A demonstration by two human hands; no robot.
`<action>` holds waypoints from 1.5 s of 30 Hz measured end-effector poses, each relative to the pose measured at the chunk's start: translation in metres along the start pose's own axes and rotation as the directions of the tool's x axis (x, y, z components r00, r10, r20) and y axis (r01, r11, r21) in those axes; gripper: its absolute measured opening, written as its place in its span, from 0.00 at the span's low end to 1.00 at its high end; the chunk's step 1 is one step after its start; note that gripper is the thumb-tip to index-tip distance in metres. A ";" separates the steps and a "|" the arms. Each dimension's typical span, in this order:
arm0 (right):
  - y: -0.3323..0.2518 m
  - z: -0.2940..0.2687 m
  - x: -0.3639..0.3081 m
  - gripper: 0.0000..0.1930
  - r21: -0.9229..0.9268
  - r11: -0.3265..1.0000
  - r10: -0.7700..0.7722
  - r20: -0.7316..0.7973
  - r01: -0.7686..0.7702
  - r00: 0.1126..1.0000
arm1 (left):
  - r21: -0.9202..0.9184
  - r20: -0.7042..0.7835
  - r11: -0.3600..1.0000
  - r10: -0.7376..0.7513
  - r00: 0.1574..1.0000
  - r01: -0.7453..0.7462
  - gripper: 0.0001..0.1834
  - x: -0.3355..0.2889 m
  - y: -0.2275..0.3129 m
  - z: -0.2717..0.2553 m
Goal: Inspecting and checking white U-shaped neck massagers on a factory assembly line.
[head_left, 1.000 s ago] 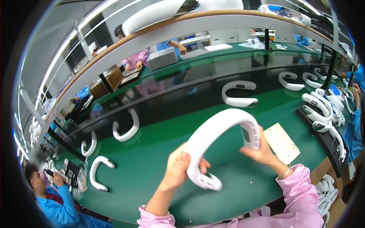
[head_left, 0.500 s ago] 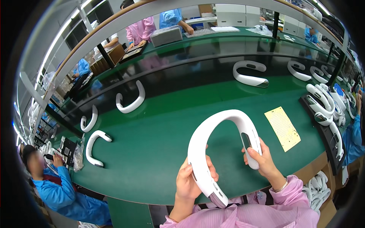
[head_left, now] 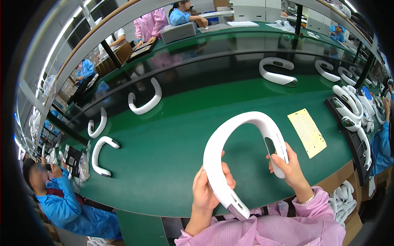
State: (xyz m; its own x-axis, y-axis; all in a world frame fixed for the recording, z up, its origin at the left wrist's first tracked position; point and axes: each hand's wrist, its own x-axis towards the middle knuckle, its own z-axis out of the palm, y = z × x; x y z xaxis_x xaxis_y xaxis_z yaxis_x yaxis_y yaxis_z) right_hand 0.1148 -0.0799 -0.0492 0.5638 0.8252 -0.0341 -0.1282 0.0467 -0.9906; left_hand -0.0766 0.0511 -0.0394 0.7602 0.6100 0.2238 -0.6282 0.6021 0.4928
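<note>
Between my two hands I hold a white U-shaped neck fan [head_left: 215, 158] above the green table, its curve facing away from me. My left hand [head_left: 207, 190] wraps the left arm of the fan, near the end with a grey tip. Around the other arm closes my right hand [head_left: 290, 166], its thumb resting beside a dark oval panel on the inner face. A yellow perforated sheet [head_left: 308, 133] lies on the table to the right of my right hand.
Neck fans lie at the left [head_left: 100, 156] and along the conveyor [head_left: 279, 78]. A black tray [head_left: 347, 139] heaped with neck fans stands at right, beside a box of white parts [head_left: 342, 201]. Co-workers sit at left [head_left: 69, 205] and across the line.
The neck fan has shifted slightly within the view, still in both hands. My view has moved a little. The co-worker at left has raised a dark object toward the head.
</note>
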 end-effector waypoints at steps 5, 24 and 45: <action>0.001 -0.002 0.002 0.21 0.089 0.992 0.082 0.034 -0.085 0.996 | 0.176 0.015 0.984 -0.001 1.000 -0.002 0.32 0.008 0.003 0.016; 0.009 -0.010 0.017 0.22 0.068 0.987 0.138 0.112 -0.146 0.984 | 0.174 0.016 0.985 -0.014 1.000 0.011 0.32 0.007 -0.010 0.021; -0.001 0.071 -0.024 0.22 -0.523 0.845 0.236 0.555 0.114 0.798 | 0.574 -0.403 0.757 -0.072 0.912 0.313 0.14 0.036 0.014 0.002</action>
State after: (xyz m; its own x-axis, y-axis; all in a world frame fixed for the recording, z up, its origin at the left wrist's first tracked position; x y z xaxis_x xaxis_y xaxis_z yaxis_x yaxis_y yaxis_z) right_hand 0.0434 -0.0599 -0.0378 -0.0335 0.9817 -0.1873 0.3824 -0.1606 -0.9099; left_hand -0.0576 0.0810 -0.0226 0.6718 0.7209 -0.1704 -0.1422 0.3512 0.9254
